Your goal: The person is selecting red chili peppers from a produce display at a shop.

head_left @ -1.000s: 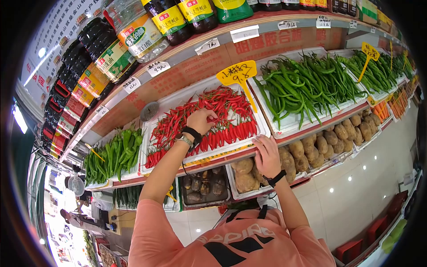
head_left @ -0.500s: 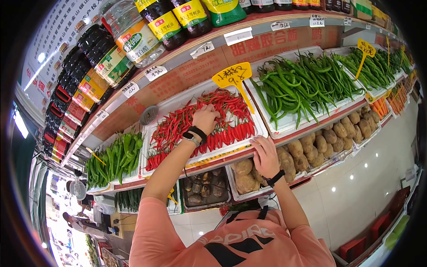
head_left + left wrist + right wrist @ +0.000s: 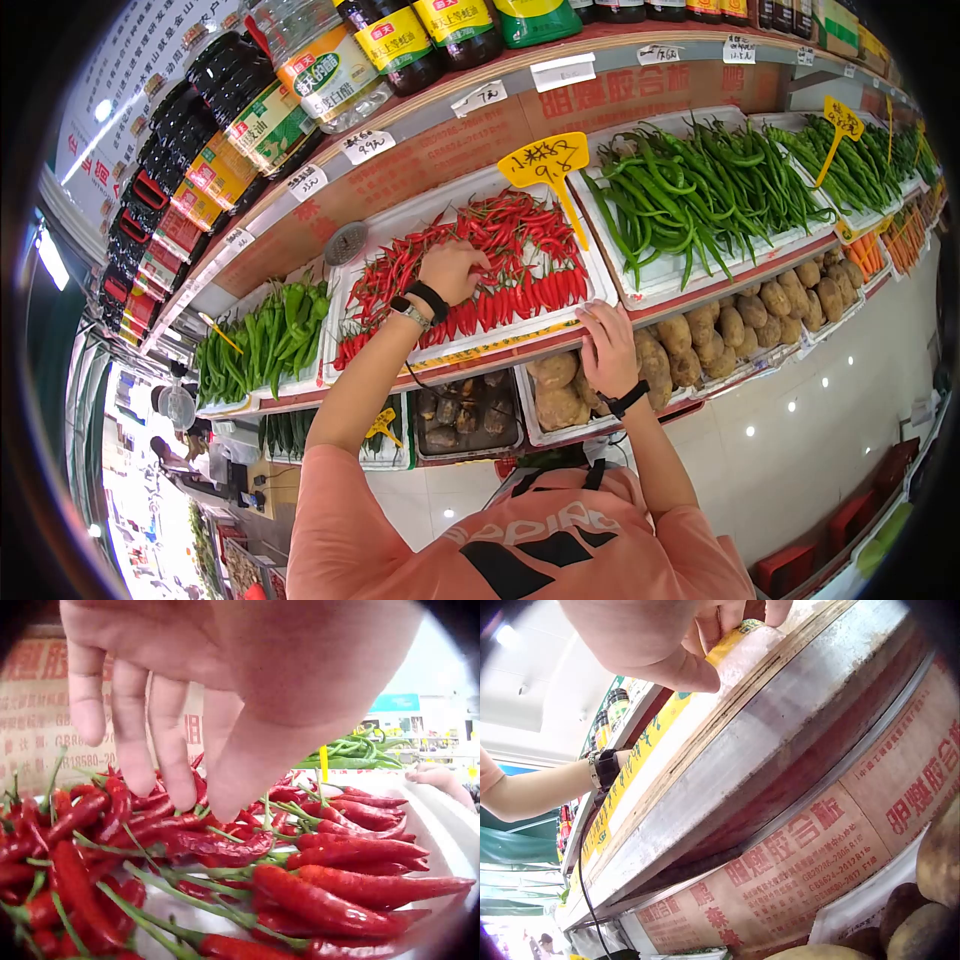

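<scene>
Small red chilies [image 3: 400,262] fill a white foam tray [image 3: 600,262]; along its front side they lie in a neat row, tips toward the near rim. Over the middle of the chilies is my left hand [image 3: 452,272], its fingers pointing down. In the left wrist view, its fingertips [image 3: 180,796] hang right at the pile, close above a wrinkled chili [image 3: 217,846], with nothing visible between them. My right hand [image 3: 610,350] rests at the tray's near right corner. The right wrist view shows its thumb [image 3: 697,675] against the yellow-taped front edge [image 3: 641,754].
A yellow price sign [image 3: 545,160] stands at the tray's back right. Green chilies [image 3: 690,190] lie to the right, green peppers [image 3: 270,340] to the left. Potatoes [image 3: 700,335] sit below. A bottle shelf [image 3: 420,110] overhangs the back; a round metal object [image 3: 345,243] lies near the tray's back left.
My left hand shifted slightly right over the chilies, then back left. My right hand has stayed at the tray's corner. The head view has swayed a little.
</scene>
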Demonstrator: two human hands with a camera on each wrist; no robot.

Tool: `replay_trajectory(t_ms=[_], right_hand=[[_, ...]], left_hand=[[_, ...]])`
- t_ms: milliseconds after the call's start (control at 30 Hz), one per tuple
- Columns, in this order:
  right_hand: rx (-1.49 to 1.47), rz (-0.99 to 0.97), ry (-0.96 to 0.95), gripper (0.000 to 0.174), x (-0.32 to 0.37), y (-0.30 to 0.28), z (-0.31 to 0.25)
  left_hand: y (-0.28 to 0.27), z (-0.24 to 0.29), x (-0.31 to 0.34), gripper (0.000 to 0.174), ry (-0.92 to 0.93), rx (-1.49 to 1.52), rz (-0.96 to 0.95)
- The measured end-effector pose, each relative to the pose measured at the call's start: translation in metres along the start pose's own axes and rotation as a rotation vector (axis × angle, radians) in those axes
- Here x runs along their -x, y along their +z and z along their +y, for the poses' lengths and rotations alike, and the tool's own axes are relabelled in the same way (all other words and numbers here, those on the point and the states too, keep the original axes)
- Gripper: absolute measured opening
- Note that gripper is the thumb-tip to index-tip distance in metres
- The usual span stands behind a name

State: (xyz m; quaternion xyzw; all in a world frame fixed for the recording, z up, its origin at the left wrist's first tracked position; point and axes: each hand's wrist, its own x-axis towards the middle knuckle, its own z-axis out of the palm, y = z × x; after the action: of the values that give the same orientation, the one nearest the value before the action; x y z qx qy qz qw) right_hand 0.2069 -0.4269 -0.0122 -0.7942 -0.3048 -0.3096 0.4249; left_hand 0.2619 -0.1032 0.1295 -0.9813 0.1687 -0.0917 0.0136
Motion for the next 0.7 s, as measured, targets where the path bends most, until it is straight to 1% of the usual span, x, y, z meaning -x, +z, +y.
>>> replay_trajectory(t_ms=[100,200,300,400,500,600,700], right_hand=[[-0.003,0.004,-0.001,0.046,0.0,0.0,0.0],[0.003,-0.001,0.0,0.046,0.0,-0.001,0.0],[0.008,-0.005,0.002,0.047,0.0,-0.001,-0.001],[0.01,-0.008,0.007,0.047,0.001,0.0,0.0],[0.003,-0.017,0.002,0.051,0.001,0.0,0.0],[0.004,-0.02,-0.003,0.051,0.001,0.0,0.001],[0.006,-0.022,-0.002,0.05,0.001,-0.001,0.001]], left_hand=[[0.004,0.008,0.003,0.024,-0.098,0.197,-0.028],[0.012,0.002,0.003,0.026,-0.007,0.175,-0.038],[0.021,-0.002,0.002,0.027,-0.039,0.191,-0.072],[0.028,-0.004,0.0,0.029,-0.013,0.016,-0.087],[0.034,-0.004,0.001,0.028,-0.028,-0.034,-0.074],[0.027,-0.003,0.002,0.027,0.017,-0.031,-0.022],[0.01,0.003,0.008,0.025,-0.054,-0.023,-0.008]])
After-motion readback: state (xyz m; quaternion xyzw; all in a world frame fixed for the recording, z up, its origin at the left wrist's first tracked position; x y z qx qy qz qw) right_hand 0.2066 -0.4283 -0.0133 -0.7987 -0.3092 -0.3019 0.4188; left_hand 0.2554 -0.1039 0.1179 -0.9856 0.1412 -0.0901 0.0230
